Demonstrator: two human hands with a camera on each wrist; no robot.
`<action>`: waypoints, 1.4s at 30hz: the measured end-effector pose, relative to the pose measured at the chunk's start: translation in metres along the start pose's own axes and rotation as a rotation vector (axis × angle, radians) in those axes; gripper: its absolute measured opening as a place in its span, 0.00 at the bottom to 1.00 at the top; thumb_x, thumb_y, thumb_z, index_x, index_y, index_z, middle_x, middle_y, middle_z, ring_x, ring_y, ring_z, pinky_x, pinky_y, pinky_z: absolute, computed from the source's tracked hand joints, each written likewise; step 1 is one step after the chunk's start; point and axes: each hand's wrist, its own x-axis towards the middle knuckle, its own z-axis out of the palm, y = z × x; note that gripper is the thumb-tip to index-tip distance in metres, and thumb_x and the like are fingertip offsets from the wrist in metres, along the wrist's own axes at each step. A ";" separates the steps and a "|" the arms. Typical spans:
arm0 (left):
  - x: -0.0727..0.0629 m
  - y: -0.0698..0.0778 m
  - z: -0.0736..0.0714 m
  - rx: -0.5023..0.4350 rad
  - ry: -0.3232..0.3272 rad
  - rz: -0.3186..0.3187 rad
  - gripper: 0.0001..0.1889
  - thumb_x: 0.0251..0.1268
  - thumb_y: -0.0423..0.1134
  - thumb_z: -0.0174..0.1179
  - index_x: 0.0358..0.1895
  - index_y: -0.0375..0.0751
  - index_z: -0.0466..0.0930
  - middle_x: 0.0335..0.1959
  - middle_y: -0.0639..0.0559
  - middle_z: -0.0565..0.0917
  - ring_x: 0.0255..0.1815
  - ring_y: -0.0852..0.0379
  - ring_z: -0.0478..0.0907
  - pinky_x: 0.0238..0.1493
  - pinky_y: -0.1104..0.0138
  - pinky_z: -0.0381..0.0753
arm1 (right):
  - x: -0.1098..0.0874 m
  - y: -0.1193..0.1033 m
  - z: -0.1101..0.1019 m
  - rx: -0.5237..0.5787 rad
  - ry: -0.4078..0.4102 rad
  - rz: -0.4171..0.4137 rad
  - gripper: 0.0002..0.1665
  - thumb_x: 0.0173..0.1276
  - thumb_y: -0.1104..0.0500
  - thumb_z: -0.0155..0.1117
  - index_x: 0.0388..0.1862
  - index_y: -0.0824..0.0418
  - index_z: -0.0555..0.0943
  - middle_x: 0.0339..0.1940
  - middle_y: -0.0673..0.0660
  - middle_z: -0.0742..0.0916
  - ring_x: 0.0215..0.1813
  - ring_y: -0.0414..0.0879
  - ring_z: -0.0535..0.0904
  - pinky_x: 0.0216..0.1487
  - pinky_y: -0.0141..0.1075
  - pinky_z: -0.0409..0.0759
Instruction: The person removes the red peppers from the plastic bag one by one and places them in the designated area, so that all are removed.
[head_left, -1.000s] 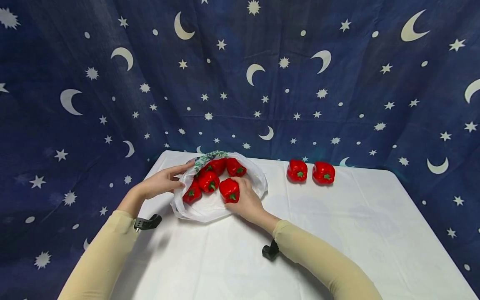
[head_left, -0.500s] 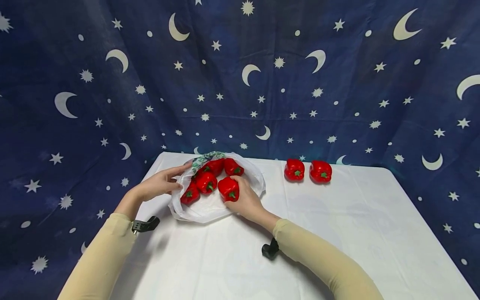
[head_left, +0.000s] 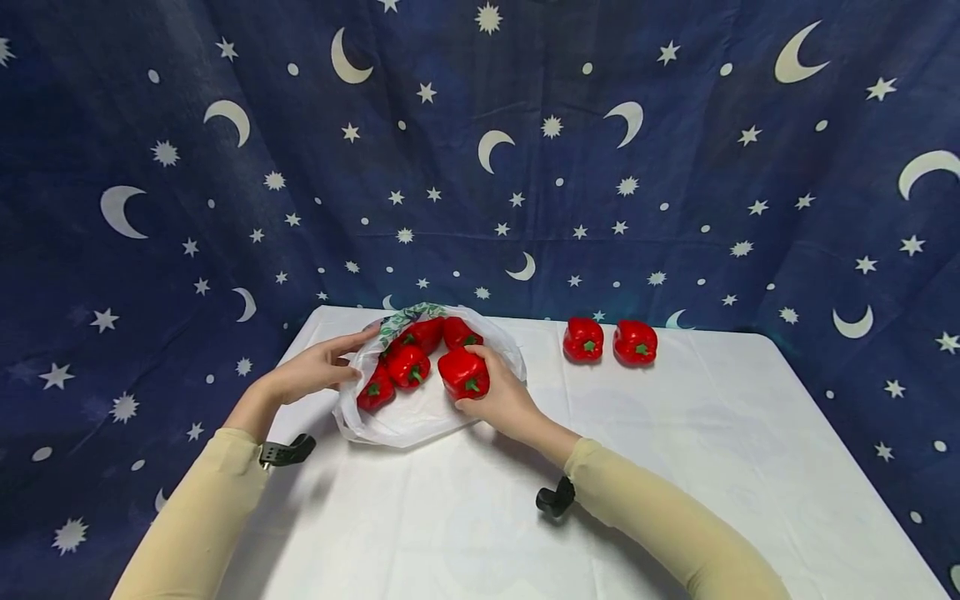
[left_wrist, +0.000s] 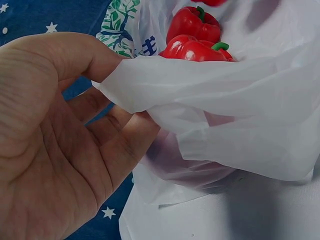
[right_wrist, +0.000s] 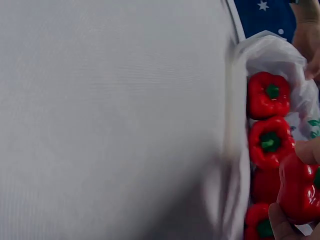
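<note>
A white plastic bag (head_left: 401, 427) with a green leaf print lies on its side, its mouth toward me. Several red bell peppers (head_left: 408, 367) rest inside it. My left hand (head_left: 311, 371) holds the bag's edge at the left of the mouth; in the left wrist view the white film (left_wrist: 215, 85) lies between thumb and fingers and hides some fingertips. My right hand (head_left: 506, 406) grips another red bell pepper (head_left: 462, 372) by its sides, at the right part of the mouth. Its green stem points toward me. The right wrist view shows this held pepper (right_wrist: 299, 187) close to those inside.
Two more red bell peppers, a left one (head_left: 583, 340) and a right one (head_left: 635, 343), stand side by side near the table's back edge, right of the bag. A white cloth covers the table (head_left: 675, 450). Dark blue curtain (head_left: 450, 167) with moons and stars hangs behind.
My right hand and its pepper have shifted slightly right relative to the bag, and the pepper looks a little larger. My left hand stays at the bag's edge. The head view has turned slightly right.
</note>
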 end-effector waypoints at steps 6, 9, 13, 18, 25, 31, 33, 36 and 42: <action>0.000 0.001 -0.002 -0.013 -0.008 0.003 0.40 0.73 0.33 0.58 0.83 0.60 0.53 0.82 0.37 0.50 0.68 0.39 0.65 0.47 0.60 0.83 | -0.004 -0.006 -0.018 0.027 0.024 0.005 0.53 0.54 0.57 0.82 0.76 0.45 0.65 0.71 0.51 0.73 0.68 0.51 0.71 0.63 0.53 0.76; 0.000 0.001 -0.002 -0.011 -0.006 0.000 0.40 0.73 0.33 0.58 0.83 0.60 0.53 0.82 0.38 0.50 0.68 0.39 0.65 0.47 0.59 0.83 | -0.005 -0.007 -0.028 0.041 0.044 0.015 0.52 0.52 0.57 0.83 0.75 0.44 0.66 0.69 0.49 0.75 0.66 0.50 0.72 0.62 0.53 0.77; 0.001 0.001 -0.002 -0.012 -0.009 0.004 0.40 0.73 0.32 0.58 0.83 0.59 0.53 0.82 0.37 0.49 0.69 0.38 0.64 0.47 0.59 0.83 | -0.006 -0.007 -0.040 0.061 0.060 0.030 0.54 0.51 0.57 0.84 0.74 0.44 0.66 0.68 0.49 0.76 0.66 0.50 0.72 0.60 0.53 0.79; 0.001 0.001 -0.001 -0.008 -0.006 0.016 0.40 0.73 0.32 0.58 0.83 0.59 0.53 0.82 0.37 0.49 0.72 0.37 0.61 0.48 0.59 0.83 | -0.005 -0.003 -0.057 0.065 0.080 0.017 0.55 0.51 0.58 0.83 0.76 0.46 0.64 0.70 0.51 0.74 0.67 0.52 0.71 0.59 0.52 0.80; 0.002 -0.001 0.000 0.001 0.012 0.034 0.39 0.73 0.31 0.57 0.83 0.60 0.55 0.82 0.39 0.50 0.72 0.38 0.61 0.47 0.59 0.82 | -0.007 0.015 -0.089 0.061 0.144 -0.005 0.56 0.54 0.57 0.83 0.78 0.48 0.62 0.71 0.56 0.73 0.67 0.55 0.70 0.55 0.52 0.82; 0.002 -0.002 0.001 0.002 0.021 0.033 0.39 0.73 0.32 0.57 0.82 0.63 0.56 0.82 0.42 0.51 0.71 0.39 0.62 0.48 0.59 0.82 | -0.013 0.033 -0.119 0.074 0.199 0.035 0.56 0.55 0.57 0.82 0.79 0.48 0.61 0.73 0.59 0.70 0.70 0.58 0.68 0.61 0.57 0.77; 0.001 -0.002 0.001 0.002 0.019 0.035 0.39 0.73 0.32 0.57 0.82 0.62 0.55 0.82 0.42 0.51 0.72 0.39 0.61 0.48 0.59 0.82 | -0.016 0.038 -0.128 0.075 0.211 0.049 0.57 0.55 0.57 0.82 0.79 0.48 0.60 0.74 0.60 0.70 0.71 0.60 0.67 0.62 0.58 0.76; 0.001 -0.002 0.001 0.002 0.018 0.038 0.39 0.73 0.31 0.57 0.83 0.61 0.55 0.82 0.41 0.51 0.72 0.39 0.61 0.48 0.60 0.83 | -0.020 0.048 -0.142 0.075 0.215 0.066 0.58 0.57 0.57 0.82 0.80 0.48 0.58 0.74 0.62 0.69 0.70 0.62 0.67 0.62 0.59 0.76; 0.002 -0.004 0.001 -0.002 0.020 0.032 0.39 0.73 0.31 0.58 0.82 0.61 0.56 0.82 0.41 0.51 0.71 0.39 0.62 0.48 0.60 0.83 | -0.030 0.068 -0.168 0.062 0.243 0.087 0.60 0.59 0.57 0.80 0.82 0.51 0.53 0.76 0.63 0.66 0.74 0.64 0.63 0.64 0.62 0.72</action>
